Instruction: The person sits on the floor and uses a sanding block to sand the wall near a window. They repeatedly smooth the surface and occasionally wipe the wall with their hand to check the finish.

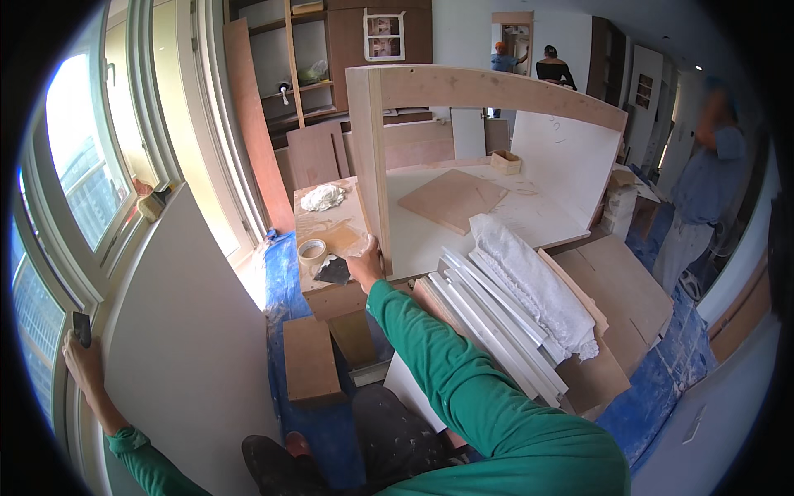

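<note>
At the lower left, my left hand [84, 359] is closed on a small dark block [81, 328], which rests against the edge of the window frame beside a pale panel [186, 322]. My right hand [366, 263] reaches to the dusty plywood top, its fingers at a dark flat scraper blade [335, 271] with white paste on it; whether they grip it I cannot tell. A roll of masking tape [312, 250] lies just left of the blade. Farther back on the same top sits a crumpled white cloth or plastic [322, 197].
A plywood frame [372, 155] stands beyond my right hand. White metal profiles [496, 335] and a wrapped bundle [533, 285] lie to the right. A brush [151, 206] rests on the panel's top corner. Blue sheeting [288, 372] covers the floor. A person [707, 173] stands at right; others are farther back.
</note>
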Motion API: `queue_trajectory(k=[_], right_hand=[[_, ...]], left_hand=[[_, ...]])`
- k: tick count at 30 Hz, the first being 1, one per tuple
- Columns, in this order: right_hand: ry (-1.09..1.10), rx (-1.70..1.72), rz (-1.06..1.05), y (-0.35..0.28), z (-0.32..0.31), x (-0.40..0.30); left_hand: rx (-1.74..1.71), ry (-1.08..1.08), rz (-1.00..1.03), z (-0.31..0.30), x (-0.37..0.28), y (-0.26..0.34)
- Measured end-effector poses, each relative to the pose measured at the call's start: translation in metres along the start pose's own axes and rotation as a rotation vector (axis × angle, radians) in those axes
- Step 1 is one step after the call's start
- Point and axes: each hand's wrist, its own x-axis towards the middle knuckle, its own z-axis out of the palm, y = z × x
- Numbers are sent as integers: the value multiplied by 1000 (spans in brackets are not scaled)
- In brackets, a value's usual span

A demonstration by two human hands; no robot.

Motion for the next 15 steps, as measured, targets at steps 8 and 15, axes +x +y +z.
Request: queue_trajectory(k=[8,15], right_hand=[[16,38,-32,16,7,11],[2,-4,-24,16,12,10]], left_hand=[[-22,11,-1,4,0,0],[57,-61,-45,2,2,-3]])
